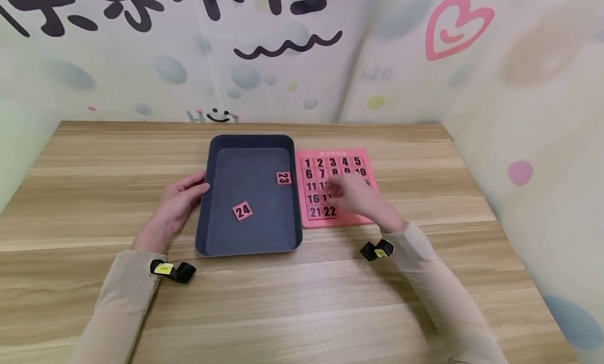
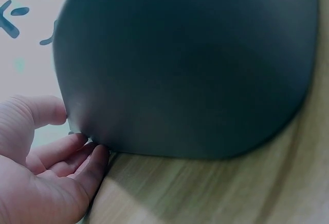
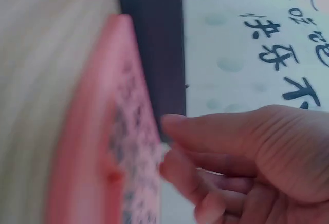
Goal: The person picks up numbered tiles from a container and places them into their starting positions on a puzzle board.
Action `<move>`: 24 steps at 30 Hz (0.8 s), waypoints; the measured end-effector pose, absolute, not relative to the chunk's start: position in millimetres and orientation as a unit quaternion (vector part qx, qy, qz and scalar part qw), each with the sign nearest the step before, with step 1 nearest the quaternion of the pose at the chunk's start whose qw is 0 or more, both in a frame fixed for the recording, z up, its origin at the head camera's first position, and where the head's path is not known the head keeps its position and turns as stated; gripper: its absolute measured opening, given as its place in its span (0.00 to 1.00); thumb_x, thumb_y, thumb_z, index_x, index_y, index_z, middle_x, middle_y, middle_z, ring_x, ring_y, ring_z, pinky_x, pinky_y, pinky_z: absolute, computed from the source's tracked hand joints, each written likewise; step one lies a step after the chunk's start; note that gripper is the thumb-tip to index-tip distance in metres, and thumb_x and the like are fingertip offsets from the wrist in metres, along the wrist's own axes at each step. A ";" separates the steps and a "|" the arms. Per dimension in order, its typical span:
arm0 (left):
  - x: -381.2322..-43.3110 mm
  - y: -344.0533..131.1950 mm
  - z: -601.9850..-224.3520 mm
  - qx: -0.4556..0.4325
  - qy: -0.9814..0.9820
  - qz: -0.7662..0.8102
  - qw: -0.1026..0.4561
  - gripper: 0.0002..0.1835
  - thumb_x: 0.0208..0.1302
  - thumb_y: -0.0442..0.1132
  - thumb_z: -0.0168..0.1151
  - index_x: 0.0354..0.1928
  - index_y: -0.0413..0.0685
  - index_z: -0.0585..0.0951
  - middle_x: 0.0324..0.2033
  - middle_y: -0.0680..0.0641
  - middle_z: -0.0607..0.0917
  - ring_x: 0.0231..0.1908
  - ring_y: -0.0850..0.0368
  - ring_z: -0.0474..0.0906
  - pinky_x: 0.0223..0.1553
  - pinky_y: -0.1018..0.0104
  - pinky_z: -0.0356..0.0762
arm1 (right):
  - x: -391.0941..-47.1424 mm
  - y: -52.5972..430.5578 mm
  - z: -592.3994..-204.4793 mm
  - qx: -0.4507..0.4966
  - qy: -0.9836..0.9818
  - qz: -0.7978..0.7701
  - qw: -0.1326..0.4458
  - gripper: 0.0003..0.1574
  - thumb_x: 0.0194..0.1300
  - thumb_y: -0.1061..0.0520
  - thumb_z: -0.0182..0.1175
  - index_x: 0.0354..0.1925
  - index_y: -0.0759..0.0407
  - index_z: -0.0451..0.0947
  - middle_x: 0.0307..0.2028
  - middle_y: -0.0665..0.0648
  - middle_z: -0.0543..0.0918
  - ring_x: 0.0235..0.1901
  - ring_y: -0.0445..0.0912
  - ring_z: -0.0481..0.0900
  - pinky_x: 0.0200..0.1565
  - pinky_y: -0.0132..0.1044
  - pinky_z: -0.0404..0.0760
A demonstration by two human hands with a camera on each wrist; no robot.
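Observation:
My left hand (image 1: 172,212) holds a dark grey tray (image 1: 250,247) by its left side, the thumb at the rim. In the left wrist view that hand (image 2: 56,167) has its thumb and fingertips against the tray's outer wall (image 2: 190,75). Inside the tray lie number tile 24 (image 1: 243,211) and tile 23 (image 1: 283,178), the latter by the right wall. Over the pink number board (image 1: 337,222) hovers my right hand (image 1: 356,196), fingers loosely bent and nothing visible between them. It hides several tiles; 21 and 22 show in the bottom row.
The board lies right beside the tray's right wall on a wood-grain table (image 1: 283,311). Behind the table stands a printed backdrop (image 1: 283,81), which also runs along the right side. Black straps with cameras sit on both wrists.

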State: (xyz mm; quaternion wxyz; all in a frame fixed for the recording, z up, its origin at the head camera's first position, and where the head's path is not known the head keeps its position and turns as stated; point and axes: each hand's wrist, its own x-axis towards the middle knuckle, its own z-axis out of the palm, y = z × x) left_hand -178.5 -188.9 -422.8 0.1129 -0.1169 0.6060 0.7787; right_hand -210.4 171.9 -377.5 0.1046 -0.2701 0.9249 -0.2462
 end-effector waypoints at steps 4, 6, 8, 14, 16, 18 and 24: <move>-178.0 -189.3 -423.3 -0.115 0.604 0.780 0.112 0.37 0.62 0.34 0.61 0.69 0.33 0.56 0.52 0.56 0.76 0.45 0.72 0.73 0.46 0.81 0.71 | -221.7 148.4 -372.0 -0.304 0.899 -0.306 0.075 0.14 0.53 0.65 0.68 0.40 0.68 0.79 0.34 0.60 0.83 0.34 0.47 0.79 0.38 0.37 0.80; -177.7 -189.1 -423.6 -0.114 0.604 0.781 0.111 0.37 0.62 0.34 0.61 0.69 0.33 0.56 0.51 0.57 0.76 0.44 0.72 0.74 0.46 0.81 0.71 | -227.1 135.3 -373.2 -0.318 0.889 -0.321 0.072 0.17 0.54 0.65 0.68 0.43 0.68 0.78 0.38 0.61 0.83 0.37 0.48 0.80 0.40 0.37 0.80; -177.5 -188.8 -424.0 -0.112 0.603 0.782 0.110 0.36 0.62 0.33 0.61 0.69 0.32 0.56 0.50 0.57 0.77 0.44 0.72 0.74 0.45 0.81 0.72 | -231.6 123.1 -375.1 -0.326 0.883 -0.330 0.076 0.19 0.55 0.65 0.66 0.47 0.69 0.77 0.42 0.62 0.82 0.40 0.49 0.80 0.43 0.37 0.80; -177.4 -188.2 -423.7 -0.115 0.607 0.779 0.109 0.37 0.62 0.34 0.61 0.69 0.32 0.56 0.54 0.54 0.76 0.43 0.73 0.74 0.46 0.82 0.71 | -248.1 92.2 -380.5 -0.331 0.893 -0.285 0.105 0.23 0.58 0.64 0.64 0.53 0.68 0.74 0.47 0.62 0.80 0.46 0.49 0.78 0.49 0.36 0.78; -177.6 -188.0 -423.1 -0.116 0.611 0.775 0.111 0.36 0.63 0.34 0.60 0.69 0.32 0.55 0.61 0.51 0.71 0.44 0.73 0.74 0.46 0.82 0.71 | -254.1 84.9 -382.8 -0.329 0.900 -0.263 0.112 0.23 0.58 0.64 0.64 0.53 0.67 0.75 0.47 0.62 0.80 0.47 0.49 0.78 0.49 0.36 0.77; -178.0 -187.8 -422.5 -0.117 0.615 0.772 0.114 0.36 0.63 0.34 0.60 0.69 0.33 0.55 0.66 0.46 0.65 0.45 0.73 0.73 0.46 0.82 0.71 | -259.4 79.0 -385.0 -0.329 0.908 -0.234 0.116 0.23 0.58 0.64 0.64 0.53 0.66 0.75 0.48 0.61 0.80 0.47 0.48 0.78 0.49 0.36 0.77; -179.5 -188.0 -421.9 -0.115 0.622 0.765 0.120 0.36 0.64 0.35 0.60 0.69 0.34 0.55 0.70 0.40 0.55 0.48 0.71 0.71 0.46 0.82 0.70 | -265.9 65.5 -385.6 -0.355 0.918 -0.137 0.116 0.19 0.58 0.68 0.59 0.50 0.66 0.76 0.43 0.61 0.81 0.39 0.48 0.76 0.40 0.37 0.77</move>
